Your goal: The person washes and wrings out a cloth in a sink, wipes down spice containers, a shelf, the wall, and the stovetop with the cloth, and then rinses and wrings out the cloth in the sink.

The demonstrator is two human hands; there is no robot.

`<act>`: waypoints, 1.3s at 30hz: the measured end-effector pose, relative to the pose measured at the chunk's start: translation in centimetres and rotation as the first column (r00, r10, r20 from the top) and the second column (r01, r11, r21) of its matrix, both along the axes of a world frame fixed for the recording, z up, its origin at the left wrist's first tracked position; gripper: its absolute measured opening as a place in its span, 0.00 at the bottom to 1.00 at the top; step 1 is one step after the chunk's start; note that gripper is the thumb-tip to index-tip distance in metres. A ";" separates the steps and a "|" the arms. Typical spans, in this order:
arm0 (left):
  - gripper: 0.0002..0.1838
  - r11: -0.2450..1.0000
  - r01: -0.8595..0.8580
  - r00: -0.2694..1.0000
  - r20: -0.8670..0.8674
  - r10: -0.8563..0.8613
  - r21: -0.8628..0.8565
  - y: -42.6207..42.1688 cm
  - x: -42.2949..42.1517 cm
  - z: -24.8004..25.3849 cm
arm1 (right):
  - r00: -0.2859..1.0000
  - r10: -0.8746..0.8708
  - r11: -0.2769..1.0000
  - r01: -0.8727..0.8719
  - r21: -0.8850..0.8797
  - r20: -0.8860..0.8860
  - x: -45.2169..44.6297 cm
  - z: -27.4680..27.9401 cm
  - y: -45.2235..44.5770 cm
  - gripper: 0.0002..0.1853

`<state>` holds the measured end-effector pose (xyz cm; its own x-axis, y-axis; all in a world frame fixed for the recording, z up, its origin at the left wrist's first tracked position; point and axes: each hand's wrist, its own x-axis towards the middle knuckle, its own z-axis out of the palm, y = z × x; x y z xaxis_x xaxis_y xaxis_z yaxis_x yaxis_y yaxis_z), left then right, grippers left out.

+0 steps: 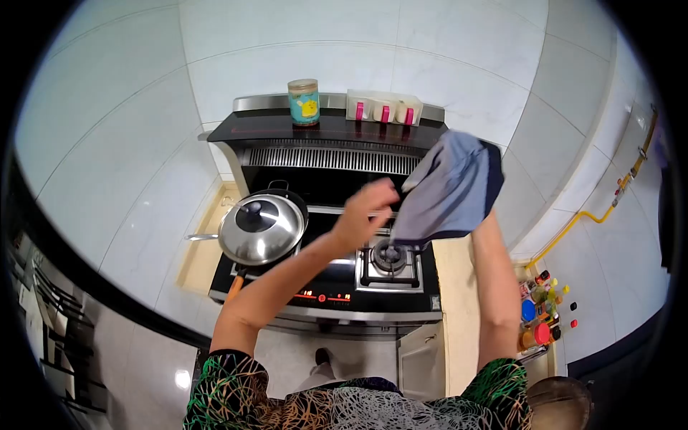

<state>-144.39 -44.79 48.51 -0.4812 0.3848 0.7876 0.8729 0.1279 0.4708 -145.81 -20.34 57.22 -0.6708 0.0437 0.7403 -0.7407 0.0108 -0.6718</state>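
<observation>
A grey-blue cloth [448, 193] with a dark edge hangs in the air above the right side of the stove. It covers my right hand, which grips it; only the forearm shows below. To the left of the cloth is my left hand [368, 209], slightly blurred, with fingers bent but apart and nothing visible in them. Beneath and between the hands lies the black gas stove [337, 276]. Its right burner [389, 258] has no pan on it. On the left burner stands a wok with a shiny domed lid [261, 233].
A blue-green jar [304, 104] and a seasoning box with pink handles [384, 109] stand on the hood ledge. Bottles [541, 315] crowd the right counter. The wok's wooden handle [235, 287] points towards me, under my left forearm. A yellow gas pipe [588, 216] runs along the right wall.
</observation>
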 end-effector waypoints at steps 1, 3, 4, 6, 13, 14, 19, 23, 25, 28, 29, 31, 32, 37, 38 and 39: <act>0.19 0.989 -0.137 0.990 -0.030 0.139 0.063 -0.5 -3.0 1.3 | 0.962 -0.191 0.933 0.240 0.269 -0.194 -1.0 2.3 0.5 0.15; 0.31 0.939 -0.286 0.952 -0.059 0.301 0.192 -1.1 -9.3 3.4 | 0.728 -0.328 0.515 0.672 0.533 -0.602 -4.9 6.2 2.1 0.13; 0.38 0.924 -0.329 0.944 0.049 0.325 0.194 -1.2 -12.6 4.2 | 0.722 -0.339 0.505 0.680 0.531 -0.603 -7.2 6.3 3.8 0.13; 0.54 0.872 -0.476 0.872 0.188 0.451 0.113 -1.0 -18.3 5.5 | 0.873 -0.316 0.688 0.480 0.544 -0.371 -11.9 5.3 7.0 0.09; 0.76 0.914 -0.404 0.783 0.500 0.370 -0.043 -1.5 -31.0 6.6 | 0.880 -0.440 0.451 0.391 0.802 -0.182 -22.9 9.3 8.0 0.10; 0.76 0.955 -0.296 0.797 0.559 0.227 0.034 -1.8 -32.5 5.9 | 0.916 -0.399 0.553 0.267 0.789 -0.030 -25.3 8.8 7.9 0.11; 0.72 0.995 -0.053 0.800 0.600 -0.011 0.088 -1.5 -32.7 7.2 | 0.770 -0.136 0.841 -0.244 0.483 0.624 -33.7 4.4 5.8 0.14; 0.68 0.966 0.001 0.755 0.633 -0.170 0.259 -1.8 -32.4 7.1 | 0.639 0.007 0.834 -0.429 0.348 0.769 -34.9 3.8 7.1 0.16; 0.66 0.964 -0.002 0.751 0.637 -0.174 0.266 -2.1 -32.5 6.8 | 0.604 0.068 0.822 -0.485 0.299 0.794 -34.6 3.8 7.6 0.16; 0.63 0.966 0.018 0.748 0.638 -0.185 0.259 -2.0 -32.3 7.1 | 0.619 0.151 0.785 -0.549 0.288 0.771 -34.7 4.3 7.7 0.17; 0.61 0.969 0.022 0.744 0.643 -0.180 0.245 -2.1 -32.2 7.2 | 0.657 0.186 0.753 -0.573 0.323 0.731 -35.1 4.5 7.4 0.17; 0.59 0.969 0.026 0.742 0.645 -0.183 0.245 -2.2 -32.1 7.3 | 0.723 0.153 0.690 -0.566 0.451 0.674 -35.8 4.8 6.7 0.17; 0.58 0.970 0.040 0.739 0.646 -0.191 0.240 -2.3 -32.1 7.3 | 0.787 0.125 0.625 -0.536 0.568 0.604 -36.2 5.0 6.3 0.16; 0.58 0.981 0.017 0.798 0.588 -0.131 0.195 -2.3 -33.4 6.3 | 0.809 0.089 0.473 -0.548 0.690 0.581 -34.8 6.9 1.7 0.17; 0.58 0.986 0.010 0.813 0.572 -0.107 0.169 -2.3 -33.3 6.3 | 0.837 0.104 0.436 -0.523 0.732 0.537 -34.8 7.1 0.7 0.18; 0.58 0.985 0.005 0.814 0.571 -0.104 0.172 -2.3 -33.2 6.5 | 0.863 0.120 0.399 -0.494 0.772 0.490 -35.2 7.2 0.0 0.19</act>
<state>-177.59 -47.09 54.97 -0.8471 0.3211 0.4235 0.4381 -0.0292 0.8984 -180.99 -20.32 64.47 -0.6767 -0.7363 0.0043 -0.5759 0.5257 -0.6261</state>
